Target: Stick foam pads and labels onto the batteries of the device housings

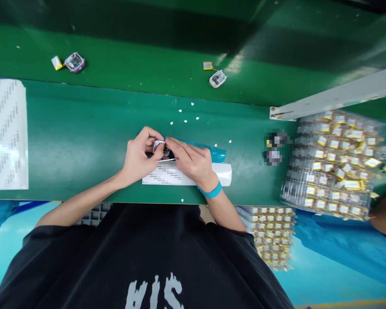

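My left hand pinches a small electronic device with a purple casing, its open side showing dark circuitry. Against the right side of that device, the bent fingers of my right hand are pressed together. A thin pale strip shows between the hands, below the fingertips; its kind is unclear. Whatever the right fingers grip is hidden beneath them. Under the hands lies a white printed backing sheet, curled at its right end. A blue film lies behind the right hand.
Several small white stickers dot the green bench. Opened devices with yellow batteries, one purple and one white, sit on the raised back ledge. White sheets lie left. Stacked clear trays of batteries stand right, beside a metal post.
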{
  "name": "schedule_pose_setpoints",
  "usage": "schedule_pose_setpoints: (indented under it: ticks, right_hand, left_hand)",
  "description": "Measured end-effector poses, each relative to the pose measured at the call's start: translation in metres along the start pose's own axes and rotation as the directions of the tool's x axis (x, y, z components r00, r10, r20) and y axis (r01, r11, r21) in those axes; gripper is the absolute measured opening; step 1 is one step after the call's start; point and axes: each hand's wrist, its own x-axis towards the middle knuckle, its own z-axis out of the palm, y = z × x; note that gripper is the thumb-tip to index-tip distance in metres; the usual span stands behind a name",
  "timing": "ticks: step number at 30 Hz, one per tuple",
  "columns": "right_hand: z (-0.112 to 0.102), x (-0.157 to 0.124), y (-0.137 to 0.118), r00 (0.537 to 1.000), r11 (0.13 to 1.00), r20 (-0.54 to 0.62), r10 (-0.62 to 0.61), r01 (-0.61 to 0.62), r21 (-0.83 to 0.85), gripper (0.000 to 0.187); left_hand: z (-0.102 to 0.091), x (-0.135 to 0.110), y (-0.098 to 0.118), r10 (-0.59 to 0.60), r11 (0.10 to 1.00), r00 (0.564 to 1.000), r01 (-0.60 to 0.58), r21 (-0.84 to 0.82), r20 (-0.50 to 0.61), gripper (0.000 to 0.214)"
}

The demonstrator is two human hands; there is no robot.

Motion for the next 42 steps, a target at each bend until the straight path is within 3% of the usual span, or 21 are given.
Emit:
schedule_pose_setpoints:
  ticks: [6, 10, 13, 17, 21, 22, 24, 27, 30, 33, 36, 42]
  right_hand:
    - [0.005, 0.0, -0.008, 0.996, 0.996, 0.002, 0.087, -0.087, 0.008, 0.039]
    - [-0.006, 0.008, -0.009, 0.992, 0.948, -0.001, 0.127, -0.121, 0.296, 0.039]
    - [-0.014, 0.014, -0.012, 0.955, 0.81, 0.05, 0.294, -0.276, 0.516, 0.026]
    - [-0.015, 0.019, -0.012, 0.879, 0.634, 0.175, 0.443, -0.445, 0.632, 0.021]
    - [-0.014, 0.019, -0.004, 0.799, 0.279, 0.42, 0.431, -0.56, 0.78, 0.028]
    - [-0.014, 0.019, -0.002, 0.791, 0.219, 0.448, 0.417, -0.566, 0.795, 0.029]
    - [-0.014, 0.019, 0.001, 0.781, 0.182, 0.465, 0.416, -0.573, 0.799, 0.031]
    - [-0.015, 0.017, -0.001, 0.794, 0.257, 0.396, 0.461, -0.547, 0.797, 0.03]
    - [-0.016, 0.016, -0.005, 0.847, 0.489, 0.226, 0.482, -0.474, 0.733, 0.022]
    - [-0.018, 0.015, -0.006, 0.908, 0.709, 0.091, 0.409, -0.379, 0.594, 0.013]
    - [-0.02, 0.015, -0.003, 0.943, 0.788, 0.037, 0.33, -0.297, 0.54, 0.008]
    - [-0.015, 0.01, 0.002, 0.986, 0.876, -0.001, 0.169, -0.15, 0.458, 0.021]
  left_hand:
    - [0.004, -0.004, -0.001, 0.087, 0.995, 0.995, -0.085, 0.06, -0.045, 0.013]
    - [0.003, -0.004, 0.001, 0.103, 0.994, 0.992, -0.105, -0.019, -0.066, 0.019]
    - [0.002, -0.004, 0.003, 0.132, 0.991, 0.991, -0.132, -0.035, -0.007, 0.016]
    - [0.003, -0.007, 0.003, 0.142, 0.99, 0.99, -0.141, -0.025, 0.019, 0.013]
    - [0.005, -0.011, 0.003, 0.159, 0.987, 0.986, -0.159, 0.005, 0.058, 0.013]
    - [0.005, -0.012, 0.004, 0.173, 0.985, 0.983, -0.174, 0.012, 0.064, 0.013]
    - [0.005, -0.011, 0.005, 0.176, 0.984, 0.982, -0.178, 0.018, 0.07, 0.014]
    - [0.005, -0.008, 0.009, 0.091, 0.995, 0.994, -0.09, -0.034, 0.057, 0.017]
    - [0.003, -0.004, 0.012, 0.028, 0.994, 0.999, -0.023, -0.111, 0.046, 0.024]
    - [0.001, -0.002, 0.013, 0.036, 0.992, 0.999, -0.032, -0.12, 0.032, 0.022]
    - [-0.002, -0.001, 0.013, 0.062, 0.993, 0.998, -0.06, -0.102, 0.022, 0.012]
    - [-0.003, 0.0, 0.013, 0.1, 0.994, 0.995, -0.101, 0.035, 0.023, 0.007]
